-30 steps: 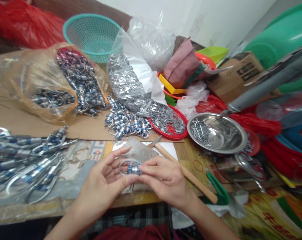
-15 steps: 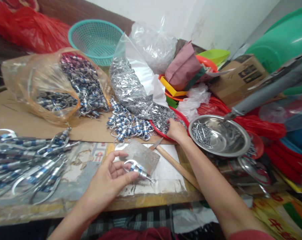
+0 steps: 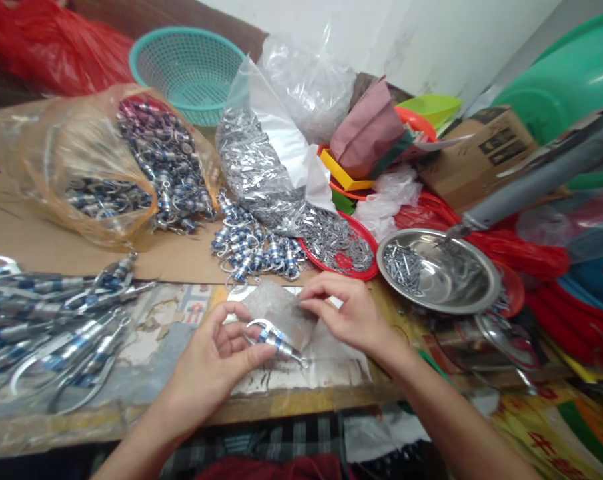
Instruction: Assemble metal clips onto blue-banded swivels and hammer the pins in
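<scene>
My left hand (image 3: 216,363) grips a small metal hook clip with a blue collar (image 3: 274,340) over the near table edge. A little to its right, my right hand (image 3: 348,313) has thumb and forefinger pinched together, on what looks like a tiny silver piece too small to make out. Under both hands lies a grey metal block (image 3: 281,308). Beyond it stands a red plate (image 3: 364,270) heaped with small silver pieces, and a loose pile of blue-collared clips (image 3: 254,250).
A steel bowl (image 3: 474,293) of screws stands right of the red plate. An orange bag of clips (image 3: 81,170), a clear bag of silver parts (image 3: 266,160), and a teal basket (image 3: 188,67) sit behind. Finished clips (image 3: 51,320) cover the left. A grey powered tool (image 3: 541,177) hangs at right.
My right hand left the clip, reached to the red plate of silver pieces, and has come back toward my left hand with fingers pinched. My left hand kept the clip.
</scene>
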The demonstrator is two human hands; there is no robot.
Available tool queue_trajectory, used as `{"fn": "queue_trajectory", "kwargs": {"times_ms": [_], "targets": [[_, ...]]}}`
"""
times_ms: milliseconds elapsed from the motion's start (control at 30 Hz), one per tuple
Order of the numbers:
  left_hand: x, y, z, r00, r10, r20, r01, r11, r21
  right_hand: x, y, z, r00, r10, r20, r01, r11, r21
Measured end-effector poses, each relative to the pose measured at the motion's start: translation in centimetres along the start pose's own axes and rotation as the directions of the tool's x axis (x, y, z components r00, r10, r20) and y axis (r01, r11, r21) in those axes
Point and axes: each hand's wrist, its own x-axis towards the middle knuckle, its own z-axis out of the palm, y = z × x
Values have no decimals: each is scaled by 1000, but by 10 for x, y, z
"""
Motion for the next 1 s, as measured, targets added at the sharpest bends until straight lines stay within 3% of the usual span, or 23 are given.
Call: {"fn": "queue_trajectory", "kwargs": {"times_ms": [100, 300, 400, 500, 667, 833, 1000], "targets": [[0, 0, 0, 1000, 18, 10, -18, 1000, -12, -14, -21, 11, 985, -158, 63, 158, 987, 9], [-1, 1, 2, 999, 35, 4, -34, 999, -16, -14, -24, 21, 979, -158, 126, 166, 984, -63], [-3, 2, 2, 1000, 19, -6, -19, 1000, -25, -11, -21, 21, 990, -104, 99, 103, 995, 12], [-2, 2, 2, 1000, 10, -21, -10, 1000, -23, -11, -18, 23, 985, -169, 38, 165, 983, 74], [-1, 2, 3, 999, 36, -18, -37, 998, -45, -19, -20, 31, 934, -356, 14, 354, 924, -144], [-2, 1, 3, 999, 33, -6, -33, 998, -46, -28, -31, 30, 946, -308, 103, 325, 890, -321], [-1, 1, 3, 999, 46, 13, -45, 997, -60, -38, -30, 29, 963, -230, 139, 259, 932, -254]]}}
